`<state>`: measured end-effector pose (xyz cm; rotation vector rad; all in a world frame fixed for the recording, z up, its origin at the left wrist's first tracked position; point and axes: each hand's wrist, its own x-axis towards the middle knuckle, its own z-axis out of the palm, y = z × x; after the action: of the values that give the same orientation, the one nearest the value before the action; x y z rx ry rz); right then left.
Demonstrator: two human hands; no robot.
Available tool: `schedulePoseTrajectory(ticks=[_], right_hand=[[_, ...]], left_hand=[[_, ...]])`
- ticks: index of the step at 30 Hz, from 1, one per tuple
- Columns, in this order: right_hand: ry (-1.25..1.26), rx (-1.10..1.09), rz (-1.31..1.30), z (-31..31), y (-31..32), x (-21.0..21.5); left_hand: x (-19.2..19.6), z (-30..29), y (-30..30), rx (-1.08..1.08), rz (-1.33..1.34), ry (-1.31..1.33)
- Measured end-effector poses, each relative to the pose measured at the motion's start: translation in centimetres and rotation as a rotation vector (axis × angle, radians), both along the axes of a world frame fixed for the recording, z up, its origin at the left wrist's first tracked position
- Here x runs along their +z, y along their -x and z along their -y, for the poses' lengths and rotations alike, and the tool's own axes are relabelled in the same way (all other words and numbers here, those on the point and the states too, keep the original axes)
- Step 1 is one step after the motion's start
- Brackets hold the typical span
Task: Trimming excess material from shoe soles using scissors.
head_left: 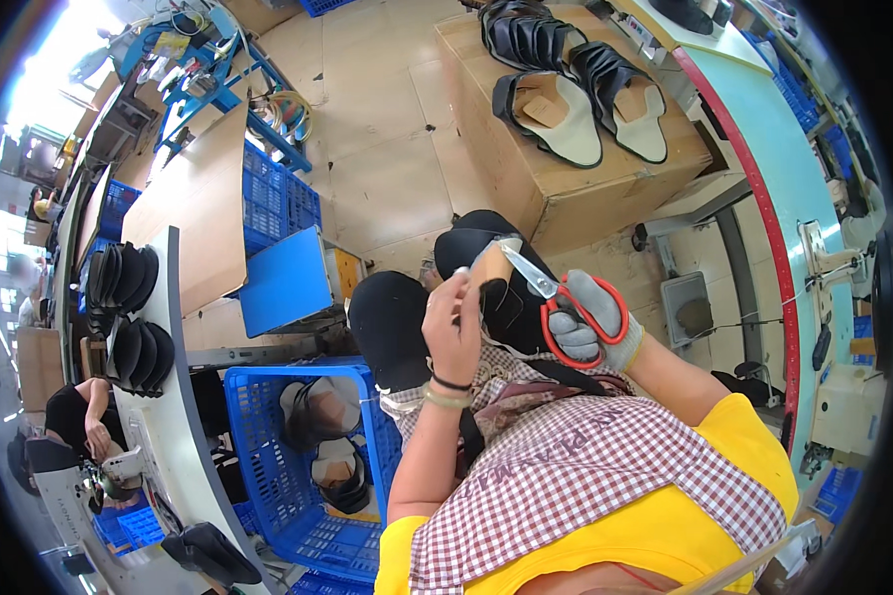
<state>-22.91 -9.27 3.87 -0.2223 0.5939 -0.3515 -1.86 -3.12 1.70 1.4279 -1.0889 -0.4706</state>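
On the right side, a long turquoise work table with a red edge [754, 183] is running along the floor. Near it, a large brown cardboard box [590, 210] is standing, and on its top several black strappy sandals with pale insoles [575, 124] are lying. On the left, a long narrow white table [174, 436] is carrying stacks of curved black shoe parts [129, 288]. Between this table and the person, a deep blue plastic crate with perforated walls [387, 436] is holding more black and pale footwear pieces [332, 436].

In front of the person's body, above the lap, both hands are working close together. The right hand, in a grey glove [595, 322], is grasping a pair of scissors with red loop handles and silver blades [546, 286], and the blades are pointing up and leftward. The left hand, which is bare [451, 327], is pinching a small tan and black piece [491, 266] at its left side. This piece is staying between the left fingers and the blades; whether the blades are cutting it, I cannot tell.
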Motion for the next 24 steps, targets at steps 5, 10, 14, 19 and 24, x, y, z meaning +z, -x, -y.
schedulePoseTrajectory(ticks=[5, 10, 14, 19, 24], right_hand=[[-0.045, 0.092, -0.118, -1.6, 0.4, -0.4], [0.086, 0.226, -0.183, -3.0, 1.0, -0.9], [0.172, 0.298, -0.253, -2.6, 1.1, -0.7], [0.238, 0.377, -0.255, -1.8, 1.2, -1.0], [0.243, 0.401, -0.179, -1.5, 2.2, -2.5]], left_hand=[[-1.9, -0.3, 1.1, -0.136, 0.137, -0.175], [-3.7, -2.3, 1.4, -0.084, -0.158, -0.24], [-2.8, -1.5, 1.8, -0.074, -0.274, -0.303], [-3.1, -1.8, 2.0, 0.019, -0.265, -0.392], [-2.5, -2.2, 2.5, 0.039, -0.242, -0.358]])
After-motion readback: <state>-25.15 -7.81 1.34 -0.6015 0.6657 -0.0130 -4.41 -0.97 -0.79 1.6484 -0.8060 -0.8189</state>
